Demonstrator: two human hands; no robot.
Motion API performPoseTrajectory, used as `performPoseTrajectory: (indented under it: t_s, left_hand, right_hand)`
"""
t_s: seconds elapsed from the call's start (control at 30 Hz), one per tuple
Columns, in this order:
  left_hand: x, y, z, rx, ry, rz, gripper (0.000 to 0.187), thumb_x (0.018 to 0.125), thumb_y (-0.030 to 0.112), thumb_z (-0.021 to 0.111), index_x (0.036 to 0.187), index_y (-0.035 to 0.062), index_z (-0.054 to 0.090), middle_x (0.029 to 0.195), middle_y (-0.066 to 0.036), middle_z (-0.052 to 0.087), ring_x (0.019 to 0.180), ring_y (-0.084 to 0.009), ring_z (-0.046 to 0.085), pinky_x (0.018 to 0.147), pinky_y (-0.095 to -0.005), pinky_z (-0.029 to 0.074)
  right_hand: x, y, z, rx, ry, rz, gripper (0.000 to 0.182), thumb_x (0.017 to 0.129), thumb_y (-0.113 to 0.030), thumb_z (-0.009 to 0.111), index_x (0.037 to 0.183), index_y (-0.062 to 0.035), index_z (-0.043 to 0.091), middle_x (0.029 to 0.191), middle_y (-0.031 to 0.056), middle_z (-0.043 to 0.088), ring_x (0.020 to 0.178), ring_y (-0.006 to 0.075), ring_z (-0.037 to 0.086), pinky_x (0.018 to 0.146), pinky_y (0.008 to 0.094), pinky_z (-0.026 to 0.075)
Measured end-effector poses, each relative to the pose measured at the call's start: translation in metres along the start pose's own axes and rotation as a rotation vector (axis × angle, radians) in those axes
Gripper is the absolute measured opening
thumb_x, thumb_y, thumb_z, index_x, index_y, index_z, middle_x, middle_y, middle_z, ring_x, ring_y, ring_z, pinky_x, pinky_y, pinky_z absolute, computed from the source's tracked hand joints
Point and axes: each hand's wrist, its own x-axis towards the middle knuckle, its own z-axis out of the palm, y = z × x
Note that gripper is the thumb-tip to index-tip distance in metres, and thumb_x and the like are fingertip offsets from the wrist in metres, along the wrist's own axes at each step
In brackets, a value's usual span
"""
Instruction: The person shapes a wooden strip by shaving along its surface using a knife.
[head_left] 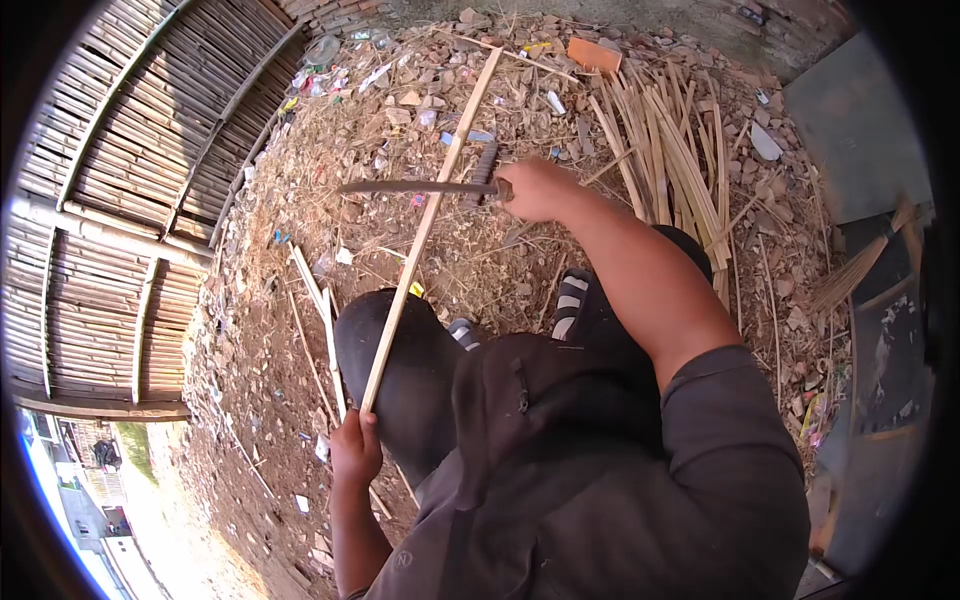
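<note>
My left hand (356,448) is closed around the lower end of a long, pale bamboo strip (418,250), beside my left knee. The strip slants up and away across my thigh, its far end over the rubble. In my right hand (535,188), fingers wrapped round the handle, is a machete (400,187) with a long, dark blade pointing left. Its blade crosses the strip in this view, above the strip's middle. Close to my right hand, a dark ridged rod (484,172) lies on the ground.
A pile of split strips (670,150) lies to the right of my right hand. More strips (325,325) rest left of my knee. Broken stones, dry straw and litter cover the ground. A bamboo wall (110,170) stands at left, a broom (860,265) at right.
</note>
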Motion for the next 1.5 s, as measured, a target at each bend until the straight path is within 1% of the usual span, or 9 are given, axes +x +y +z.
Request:
performPoseTrajectory:
  t_s: [0.13, 0.37, 0.5, 0.6, 0.83, 1.0, 1.3, 1.43, 1.5]
  left_hand:
    - [0.003, -0.002, -0.007, 0.048, 0.003, -0.011, 0.045, 0.107, 0.039, 0.049, 0.082, 0.0018, 0.052, 0.069, -0.027, 0.06, 0.068, -0.0514, 0.059, 0.06, -0.0579, 0.043]
    - [0.006, 0.0, -0.006, -0.003, -0.015, 0.026, 0.045, 0.107, 0.039, 0.047, 0.082, 0.0015, 0.053, 0.069, -0.026, 0.059, 0.067, -0.051, 0.058, 0.059, -0.0573, 0.042]
    - [0.005, -0.01, -0.002, -0.016, 0.005, 0.013, 0.046, 0.107, 0.039, 0.047, 0.081, 0.0012, 0.053, 0.068, -0.026, 0.059, 0.066, -0.0504, 0.059, 0.058, -0.0566, 0.042]
    - [0.002, -0.013, -0.012, 0.0, -0.034, -0.035, 0.046, 0.107, 0.038, 0.047, 0.08, 0.0009, 0.054, 0.066, -0.026, 0.059, 0.066, -0.0495, 0.06, 0.059, -0.0566, 0.043]
    - [0.002, -0.01, -0.002, -0.017, 0.021, 0.069, 0.043, 0.106, 0.037, 0.049, 0.08, 0.0022, 0.053, 0.065, -0.025, 0.059, 0.063, -0.0495, 0.06, 0.056, -0.0567, 0.042]
    - [-0.002, -0.011, 0.003, 0.036, 0.06, 0.027, 0.041, 0.105, 0.035, 0.052, 0.081, 0.0031, 0.052, 0.066, -0.025, 0.059, 0.064, -0.0494, 0.06, 0.056, -0.0565, 0.043]
    - [-0.002, -0.009, 0.003, 0.006, 0.03, 0.042, 0.037, 0.107, 0.03, 0.048, 0.084, 0.002, 0.052, 0.068, -0.023, 0.059, 0.066, -0.0465, 0.061, 0.058, -0.0543, 0.043]
    - [0.002, -0.019, 0.008, -0.026, 0.062, -0.005, 0.038, 0.106, 0.033, 0.05, 0.084, 0.0023, 0.052, 0.067, -0.023, 0.06, 0.066, -0.0475, 0.061, 0.058, -0.0559, 0.043]
    - [0.001, -0.021, 0.001, 0.097, 0.092, 0.021, 0.04, 0.105, 0.036, 0.053, 0.082, 0.0027, 0.051, 0.064, -0.024, 0.059, 0.063, -0.0491, 0.06, 0.056, -0.057, 0.043]
  right_hand:
    - [0.003, 0.011, -0.017, -0.14, -0.011, 0.03, 0.016, 0.077, -0.015, 0.069, 0.092, -0.0133, 0.07, 0.089, 0.0129, 0.071, 0.087, 0.0361, 0.07, 0.077, 0.0503, 0.055]
    - [-0.025, -0.039, -0.011, -0.357, -0.041, -0.289, 0.021, 0.077, -0.021, 0.073, 0.096, -0.0126, 0.069, 0.08, 0.0133, 0.069, 0.083, 0.0358, 0.07, 0.072, 0.0514, 0.055]
    - [0.011, 0.027, -0.006, 0.057, 0.182, 0.092, 0.021, 0.082, -0.022, 0.072, 0.098, -0.0091, 0.069, 0.084, 0.0166, 0.07, 0.085, 0.0362, 0.071, 0.074, 0.0502, 0.055]
    - [0.013, 0.039, -0.014, 0.022, 0.163, 0.155, 0.024, 0.084, -0.024, 0.072, 0.101, -0.008, 0.07, 0.09, 0.0169, 0.071, 0.087, 0.0358, 0.071, 0.075, 0.0494, 0.055]
    - [-0.027, -0.038, -0.019, -0.318, -0.015, -0.249, 0.013, 0.08, -0.017, 0.067, 0.092, -0.0126, 0.071, 0.086, 0.0133, 0.072, 0.088, 0.0355, 0.071, 0.078, 0.0493, 0.056]
    - [0.003, 0.001, -0.012, -0.012, -0.066, 0.04, 0.02, 0.077, -0.016, 0.067, 0.096, -0.0085, 0.072, 0.089, 0.0172, 0.071, 0.092, 0.0346, 0.071, 0.08, 0.0491, 0.056]
    - [-0.03, -0.042, -0.015, -0.368, 0.006, -0.29, 0.015, 0.077, -0.015, 0.066, 0.091, -0.0108, 0.07, 0.085, 0.0125, 0.071, 0.086, 0.0365, 0.071, 0.075, 0.0486, 0.057]
    - [-0.004, -0.011, -0.033, -0.058, -0.032, 0.123, 0.019, 0.08, -0.014, 0.063, 0.097, -0.0113, 0.072, 0.09, 0.0142, 0.071, 0.091, 0.035, 0.071, 0.077, 0.049, 0.057]
    - [-0.012, -0.006, -0.03, -0.126, 0.011, 0.113, 0.023, 0.079, -0.015, 0.065, 0.101, -0.0113, 0.072, 0.094, 0.0153, 0.072, 0.094, 0.0346, 0.071, 0.08, 0.0488, 0.057]
